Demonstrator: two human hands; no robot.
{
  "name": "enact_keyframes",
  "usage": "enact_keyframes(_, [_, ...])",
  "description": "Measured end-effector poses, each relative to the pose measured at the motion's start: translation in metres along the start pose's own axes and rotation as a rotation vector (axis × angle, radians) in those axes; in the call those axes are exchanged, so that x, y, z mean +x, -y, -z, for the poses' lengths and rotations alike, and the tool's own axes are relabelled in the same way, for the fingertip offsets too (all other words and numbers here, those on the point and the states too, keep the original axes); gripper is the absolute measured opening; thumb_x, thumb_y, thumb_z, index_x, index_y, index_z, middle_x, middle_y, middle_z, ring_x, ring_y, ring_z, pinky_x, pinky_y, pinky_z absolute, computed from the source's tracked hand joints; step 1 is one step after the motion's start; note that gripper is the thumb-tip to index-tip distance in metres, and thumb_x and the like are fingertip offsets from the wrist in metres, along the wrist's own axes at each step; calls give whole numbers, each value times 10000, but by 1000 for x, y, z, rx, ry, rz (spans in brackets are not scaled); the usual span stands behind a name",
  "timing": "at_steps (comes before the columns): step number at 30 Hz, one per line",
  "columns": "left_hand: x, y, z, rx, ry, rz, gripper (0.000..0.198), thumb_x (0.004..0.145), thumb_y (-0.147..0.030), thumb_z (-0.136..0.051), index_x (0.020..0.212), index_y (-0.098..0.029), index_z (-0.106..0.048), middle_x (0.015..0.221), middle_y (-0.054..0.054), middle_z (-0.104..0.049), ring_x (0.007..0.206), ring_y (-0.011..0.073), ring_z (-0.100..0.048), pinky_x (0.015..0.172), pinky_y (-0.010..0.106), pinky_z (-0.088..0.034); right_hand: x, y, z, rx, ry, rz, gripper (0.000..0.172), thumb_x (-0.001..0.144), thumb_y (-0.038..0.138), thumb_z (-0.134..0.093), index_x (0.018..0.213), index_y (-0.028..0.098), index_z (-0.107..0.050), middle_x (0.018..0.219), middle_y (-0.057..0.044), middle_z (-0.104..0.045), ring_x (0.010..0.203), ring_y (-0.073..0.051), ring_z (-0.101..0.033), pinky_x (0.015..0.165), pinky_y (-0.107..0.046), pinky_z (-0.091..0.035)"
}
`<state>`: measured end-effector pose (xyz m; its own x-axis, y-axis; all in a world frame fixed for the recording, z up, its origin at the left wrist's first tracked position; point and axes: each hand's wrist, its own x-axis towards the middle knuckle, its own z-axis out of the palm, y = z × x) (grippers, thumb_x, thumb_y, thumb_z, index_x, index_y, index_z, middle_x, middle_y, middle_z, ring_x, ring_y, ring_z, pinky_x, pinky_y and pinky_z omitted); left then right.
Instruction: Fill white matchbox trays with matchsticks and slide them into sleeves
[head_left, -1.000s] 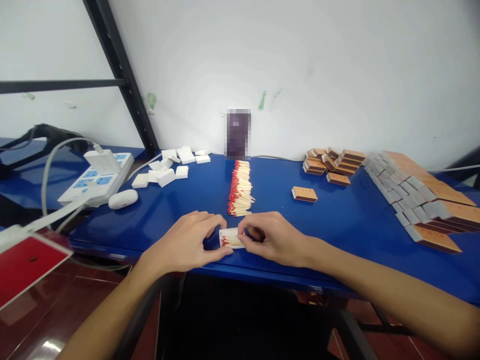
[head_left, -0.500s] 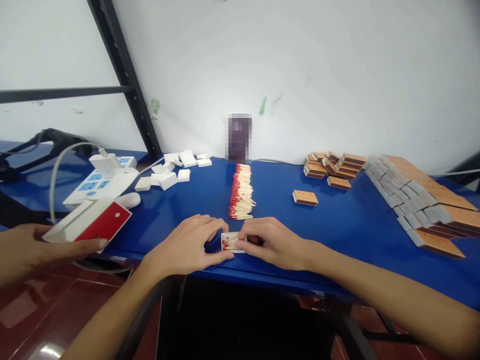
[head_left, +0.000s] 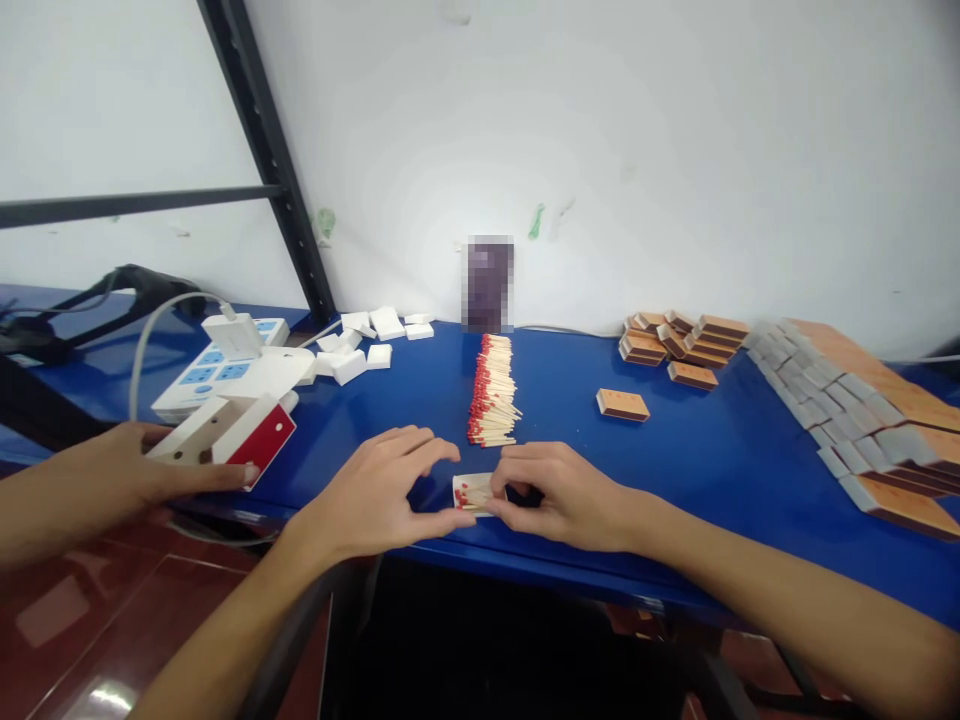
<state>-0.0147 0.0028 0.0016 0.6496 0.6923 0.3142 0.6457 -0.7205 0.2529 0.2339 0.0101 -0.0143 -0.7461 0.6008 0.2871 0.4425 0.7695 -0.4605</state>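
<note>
A small white matchbox tray [head_left: 455, 490] with red-headed matches [head_left: 471, 497] in it lies near the table's front edge. My right hand [head_left: 551, 495] is closed over the tray's right part, thumb and fingertips pinched on matches there and hiding the rest. At the tray's left end, my left hand [head_left: 382, 490] has thumb and fingers spread. Its thumb is at the tray's near edge, and its index finger stays apart from the tray. Just beyond lies a long pile of matches [head_left: 493, 392], heads to the left.
Another person's hand [head_left: 187, 475] holds a red and white box [head_left: 255, 440] at left, by a power strip [head_left: 180, 395]. White trays [head_left: 349, 366] lie behind. One matchbox [head_left: 622, 404] lies right of the pile; stacked matchboxes [head_left: 709, 335] and a larger stack [head_left: 892, 420] stand farther right.
My left index finger has moved away from the tray. My right hand stays on the matches in it. The other person's red and white box has turned, and the whole view has shifted slightly.
</note>
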Motion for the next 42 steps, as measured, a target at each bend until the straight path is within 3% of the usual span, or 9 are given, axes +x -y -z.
enact_keyframes(3, [-15,3,22,148,-246,5,227,931,-407,-561,997,-199,-624,868,22,-617,789,170,-591,732,290,-465,0,0,0,9,-9,-2,197,933,293,-556,784,170,-596,700,22,-547,613,-91,-445,605,-225,-343])
enact_keyframes(8, [-53,12,64,549,-419,434,343,938,-495,-478,1054,-209,-628,1017,55,-608,1002,257,-599,906,384,-479,-1,2,0,31,-25,-15,197,946,306,-538,826,169,-613,690,21,-532,612,-95,-447,605,-223,-350])
enact_keyframes(11, [-77,27,75,639,-387,685,590,909,-623,-382,1219,-170,-595,1142,136,-575,1134,368,-551,955,502,-469,-1,4,1,31,-37,-18,198,956,299,-519,858,165,-628,686,21,-525,613,-95,-450,608,-223,-351])
enact_keyframes(15, [-96,53,71,591,-172,888,857,846,-732,-425,1433,-109,-375,1332,221,-482,1176,451,-511,926,573,-460,-2,3,1,23,-37,-21,177,950,290,-522,898,160,-631,683,25,-515,607,-92,-449,609,-220,-353])
enact_keyframes(20, [-100,67,60,503,-173,925,791,880,-645,-435,1450,-111,-313,1304,221,-533,1133,418,-563,862,514,-505,-3,0,-1,-3,-49,-22,165,948,296,-523,931,163,-619,677,35,-492,596,-88,-441,599,-218,-344])
enact_keyframes(25, [-109,60,52,667,-417,593,709,827,-567,-517,1345,-91,-433,1209,188,-581,1134,382,-538,962,486,-465,-3,-1,-2,-11,-41,-14,148,940,286,-527,948,167,-615,675,41,-483,594,-86,-438,601,-217,-346])
enact_keyframes(28, [-113,57,48,675,-473,520,685,830,-556,-543,1346,-121,-425,1224,164,-576,1129,353,-546,968,464,-469,-3,0,-2,-15,-40,-14,152,939,286,-526,956,166,-619,674,41,-484,594,-87,-441,602,-220,-349])
enact_keyframes(37, [-110,65,55,587,-287,767,717,847,-634,-466,1410,-195,-392,1315,153,-552,1196,375,-549,849,519,-540,-2,-1,-1,-40,-112,-46,138,931,266,-527,934,172,-628,657,42,-487,573,-88,-427,582,-222,-336])
enact_keyframes(42, [-117,82,59,626,-375,645,772,834,-653,-437,1364,-92,-465,1310,208,-539,1241,397,-486,1033,540,-417,0,-3,-3,-59,-175,-61,115,913,234,-533,891,170,-626,633,51,-474,547,-79,-414,562,-213,-325])
